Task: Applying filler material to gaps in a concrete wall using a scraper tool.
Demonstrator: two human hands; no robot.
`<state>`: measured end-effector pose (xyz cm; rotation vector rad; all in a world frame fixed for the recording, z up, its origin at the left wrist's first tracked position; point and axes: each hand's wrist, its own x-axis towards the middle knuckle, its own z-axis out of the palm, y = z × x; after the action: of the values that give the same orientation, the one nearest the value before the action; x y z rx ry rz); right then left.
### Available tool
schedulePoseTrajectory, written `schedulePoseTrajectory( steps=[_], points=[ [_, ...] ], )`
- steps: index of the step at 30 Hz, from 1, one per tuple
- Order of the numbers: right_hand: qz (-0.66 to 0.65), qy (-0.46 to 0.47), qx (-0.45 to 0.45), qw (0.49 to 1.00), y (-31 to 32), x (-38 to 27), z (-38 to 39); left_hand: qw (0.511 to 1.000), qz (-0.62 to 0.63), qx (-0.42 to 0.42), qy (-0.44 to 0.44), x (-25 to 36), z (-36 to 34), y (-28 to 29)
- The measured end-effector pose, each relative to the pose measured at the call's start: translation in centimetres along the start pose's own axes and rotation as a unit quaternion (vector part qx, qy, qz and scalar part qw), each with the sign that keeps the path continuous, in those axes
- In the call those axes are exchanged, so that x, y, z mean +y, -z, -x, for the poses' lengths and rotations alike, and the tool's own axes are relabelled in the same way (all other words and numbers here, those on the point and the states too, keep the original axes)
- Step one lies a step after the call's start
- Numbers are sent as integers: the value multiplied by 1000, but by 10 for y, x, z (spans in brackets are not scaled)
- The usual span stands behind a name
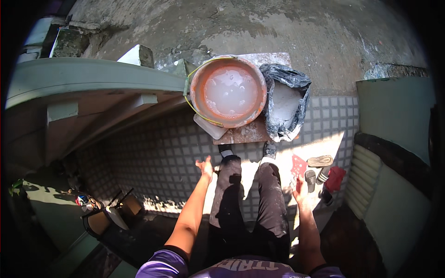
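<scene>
My left hand (pixel 205 167) hangs beside my left knee, its fingers apart and nothing in it. On the other side my right hand (pixel 300 186) is held low beside my right leg, fingers stretched and whitish at the tips, holding nothing I can see. In front of my feet stands an orange bucket (pixel 196 88) of cloudy whitish liquid with bubbles; its yellowish handle lies down along the left rim. Touching its right side is an open black plastic bag (pixel 303 109) of pale grey-white powder. Both rest on a stained board (pixel 248 132). Neither hand touches them.
A pale plastic container (pixel 209 126) sits partly under the bucket's left side. Sandals (pixel 320 161) and red cloth (pixel 334 179) lie on the tiled floor at right. A greenish ledge (pixel 97 76) runs along the left; a chair (pixel 98 222) stands lower left.
</scene>
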<state>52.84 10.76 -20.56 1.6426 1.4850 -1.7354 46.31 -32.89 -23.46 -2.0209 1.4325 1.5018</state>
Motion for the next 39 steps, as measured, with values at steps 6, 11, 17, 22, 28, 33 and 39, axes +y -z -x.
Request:
schedulePoseTrajectory(
  steps=[6, 11, 17, 22, 28, 33, 39],
  points=[
    [-1, -38, -41, 998, -22, -29, -16, 978, -84, -46, -188, 59, -109, 36],
    [98, -30, -65, 993, -41, -33, 4, 957, -58, -175, -222, 133, -112, 3],
    [368, 58, -43, 927, -90, 6, 40, 855, -211, -241, -408, 179, -140, -35],
    [130, 59, 22, 989, -101, 66, 79, 770, -357, -237, -473, 182, -148, -46],
    [266, 171, 144, 938, -67, 125, 136, 762, -283, -236, -533, 179, -147, -31],
    [254, 119, 119, 953, -69, 147, 189, 837, -176, -255, -452, 164, -175, 44],
    [237, 151, 107, 954, -30, 239, 176, 885, -119, -303, -332, 114, -152, 156]
  ],
)
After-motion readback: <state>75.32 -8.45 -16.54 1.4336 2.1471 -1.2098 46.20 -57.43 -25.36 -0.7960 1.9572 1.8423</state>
